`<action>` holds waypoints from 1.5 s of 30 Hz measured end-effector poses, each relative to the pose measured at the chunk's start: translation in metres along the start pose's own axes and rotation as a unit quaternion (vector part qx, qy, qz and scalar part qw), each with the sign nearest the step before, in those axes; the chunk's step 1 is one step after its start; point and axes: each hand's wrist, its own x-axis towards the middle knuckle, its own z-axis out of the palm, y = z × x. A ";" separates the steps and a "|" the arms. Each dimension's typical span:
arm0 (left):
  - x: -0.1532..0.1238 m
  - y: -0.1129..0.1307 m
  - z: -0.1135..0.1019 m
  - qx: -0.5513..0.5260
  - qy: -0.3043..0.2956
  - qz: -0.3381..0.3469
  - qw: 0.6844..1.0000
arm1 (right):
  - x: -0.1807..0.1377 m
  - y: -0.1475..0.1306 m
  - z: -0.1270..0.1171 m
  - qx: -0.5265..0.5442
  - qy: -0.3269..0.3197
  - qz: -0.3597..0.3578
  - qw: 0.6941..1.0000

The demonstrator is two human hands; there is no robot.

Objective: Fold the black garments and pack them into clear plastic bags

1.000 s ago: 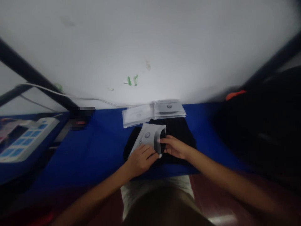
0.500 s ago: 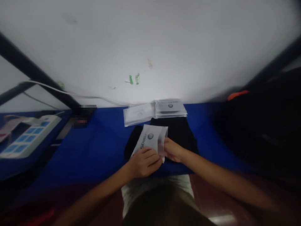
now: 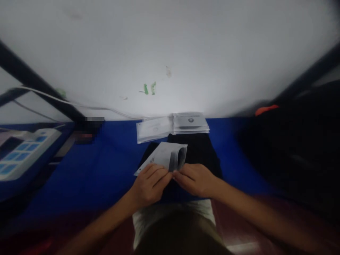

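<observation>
A whitish translucent zip bag [image 3: 162, 156] with dark print lies tilted over black folded cloth [image 3: 198, 152]. Its right end gapes, and something dark shows inside the mouth. My left hand [image 3: 152, 184] is closed on the bag's near edge, thumb and fingers pinching close to the opening. At the near corner of the mouth, my right hand [image 3: 198, 180] pinches the bag's edge with its fingertips touching those of the left. The cloth is partly hidden under the bag and hands.
Behind the cloth lie a flat white bag [image 3: 154, 129] and a stack of printed bags [image 3: 191, 122], against the wall. A power strip [image 3: 26, 152] sits at left. A large black object [image 3: 292, 148] fills the right side of the blue table [image 3: 101, 170].
My right hand has come out from the bag's mouth down to its near corner. The mouth now gapes wider and faces right. My left hand has shifted slightly left with the bag.
</observation>
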 end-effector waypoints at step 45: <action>-0.033 -0.010 -0.015 -0.080 -0.262 -0.084 0.958 | 0.012 0.180 0.035 -0.078 -0.133 0.278 0.948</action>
